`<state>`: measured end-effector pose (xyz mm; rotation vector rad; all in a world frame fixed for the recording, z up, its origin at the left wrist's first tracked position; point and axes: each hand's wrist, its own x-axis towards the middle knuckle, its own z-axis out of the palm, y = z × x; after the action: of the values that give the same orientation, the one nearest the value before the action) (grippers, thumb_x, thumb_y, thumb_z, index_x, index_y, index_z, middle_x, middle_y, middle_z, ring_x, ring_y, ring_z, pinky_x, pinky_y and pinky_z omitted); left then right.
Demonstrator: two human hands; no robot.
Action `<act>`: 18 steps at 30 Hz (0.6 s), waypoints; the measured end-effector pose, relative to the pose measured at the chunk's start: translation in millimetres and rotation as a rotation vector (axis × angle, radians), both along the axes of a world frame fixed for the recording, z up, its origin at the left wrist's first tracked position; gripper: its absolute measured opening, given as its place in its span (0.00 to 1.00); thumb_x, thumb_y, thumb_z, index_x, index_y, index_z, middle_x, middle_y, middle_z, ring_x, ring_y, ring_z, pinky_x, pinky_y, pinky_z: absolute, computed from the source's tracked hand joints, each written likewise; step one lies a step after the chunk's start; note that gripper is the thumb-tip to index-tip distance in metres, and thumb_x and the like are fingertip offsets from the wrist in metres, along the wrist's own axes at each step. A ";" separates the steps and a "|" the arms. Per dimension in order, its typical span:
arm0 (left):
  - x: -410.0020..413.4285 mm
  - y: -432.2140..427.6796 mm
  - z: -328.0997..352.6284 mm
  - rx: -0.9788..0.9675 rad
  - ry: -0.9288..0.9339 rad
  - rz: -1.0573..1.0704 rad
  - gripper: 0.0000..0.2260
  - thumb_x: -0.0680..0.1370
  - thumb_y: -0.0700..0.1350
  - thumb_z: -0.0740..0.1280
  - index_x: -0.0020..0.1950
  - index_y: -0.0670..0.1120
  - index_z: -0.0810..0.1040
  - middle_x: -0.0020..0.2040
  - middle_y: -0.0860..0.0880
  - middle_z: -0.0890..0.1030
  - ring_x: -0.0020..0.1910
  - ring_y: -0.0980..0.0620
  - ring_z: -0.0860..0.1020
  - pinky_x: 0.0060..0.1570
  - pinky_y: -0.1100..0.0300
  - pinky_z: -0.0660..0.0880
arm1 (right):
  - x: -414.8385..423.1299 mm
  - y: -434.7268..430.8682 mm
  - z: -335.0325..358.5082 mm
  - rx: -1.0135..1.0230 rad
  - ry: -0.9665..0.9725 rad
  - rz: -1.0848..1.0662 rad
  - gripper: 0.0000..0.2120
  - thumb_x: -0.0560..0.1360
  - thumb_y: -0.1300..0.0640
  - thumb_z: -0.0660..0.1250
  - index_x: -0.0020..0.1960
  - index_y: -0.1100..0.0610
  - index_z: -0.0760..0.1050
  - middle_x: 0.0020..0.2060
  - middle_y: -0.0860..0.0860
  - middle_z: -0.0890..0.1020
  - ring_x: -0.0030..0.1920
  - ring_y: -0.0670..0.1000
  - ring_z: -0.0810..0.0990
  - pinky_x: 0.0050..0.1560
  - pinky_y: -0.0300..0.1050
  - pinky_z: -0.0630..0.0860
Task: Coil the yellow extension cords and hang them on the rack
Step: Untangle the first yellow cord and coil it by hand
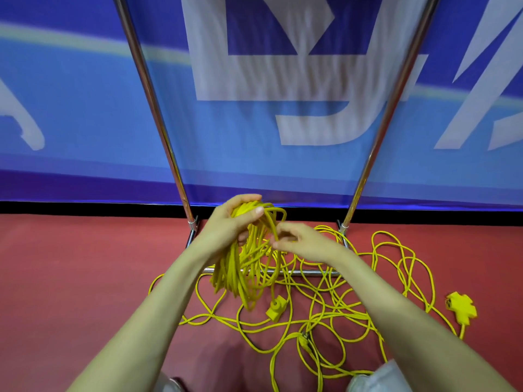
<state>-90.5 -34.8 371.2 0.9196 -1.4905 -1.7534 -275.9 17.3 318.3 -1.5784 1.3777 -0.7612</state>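
— Which step?
— Coiling. My left hand [226,226] grips the coiled cord [240,275] before the rack [152,103]; my right hand [301,241] pinches a strand [274,230].
— Next?
— Probably wrap it on, then feed up the loose cord [339,309] from the floor [85,264].

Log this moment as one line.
left hand grips coiled bundle | right hand pinches strand | loose cord tangled on floor | bundle not yet on rack
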 end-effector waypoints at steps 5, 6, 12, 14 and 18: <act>20.4 -14.4 15.3 -0.028 0.132 0.042 0.16 0.74 0.44 0.67 0.62 0.48 0.76 0.34 0.48 0.76 0.21 0.56 0.62 0.23 0.67 0.61 | -4.7 1.2 -38.6 0.166 0.350 0.068 0.03 0.81 0.53 0.59 0.50 0.49 0.71 0.43 0.42 0.74 0.48 0.48 0.73 0.51 0.42 0.68; 22.8 -17.0 15.8 -0.024 0.136 0.053 0.15 0.75 0.43 0.66 0.63 0.48 0.75 0.33 0.48 0.75 0.20 0.56 0.62 0.23 0.66 0.61 | -8.3 -0.3 -38.2 0.123 0.335 -0.005 0.05 0.81 0.54 0.58 0.50 0.52 0.72 0.42 0.43 0.76 0.48 0.51 0.74 0.50 0.45 0.68; 27.1 -22.2 4.7 -0.026 -0.017 0.021 0.19 0.73 0.53 0.67 0.57 0.41 0.74 0.36 0.43 0.77 0.19 0.56 0.62 0.22 0.66 0.59 | -13.9 -3.6 1.0 -0.086 -0.124 -0.367 0.03 0.82 0.59 0.56 0.50 0.55 0.67 0.33 0.52 0.76 0.31 0.47 0.80 0.38 0.44 0.74; 31.4 -22.4 3.2 -0.038 -0.067 -0.018 0.19 0.74 0.56 0.66 0.54 0.42 0.76 0.37 0.43 0.78 0.19 0.55 0.62 0.22 0.66 0.60 | -19.5 -7.2 8.4 -0.180 -0.166 -0.470 0.05 0.81 0.60 0.57 0.47 0.53 0.68 0.30 0.52 0.74 0.26 0.45 0.76 0.37 0.47 0.74; 41.7 -25.7 5.2 -0.027 -0.064 -0.042 0.15 0.75 0.54 0.65 0.50 0.43 0.76 0.37 0.43 0.77 0.19 0.56 0.61 0.21 0.67 0.59 | -34.7 -9.6 5.1 -0.240 -0.102 -0.602 0.05 0.80 0.59 0.60 0.49 0.57 0.74 0.32 0.51 0.72 0.26 0.42 0.71 0.37 0.43 0.71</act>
<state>-48.8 -60.5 376.4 0.9451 -1.5810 -1.7448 -310.6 7.7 323.4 -1.2716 1.7568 -1.3887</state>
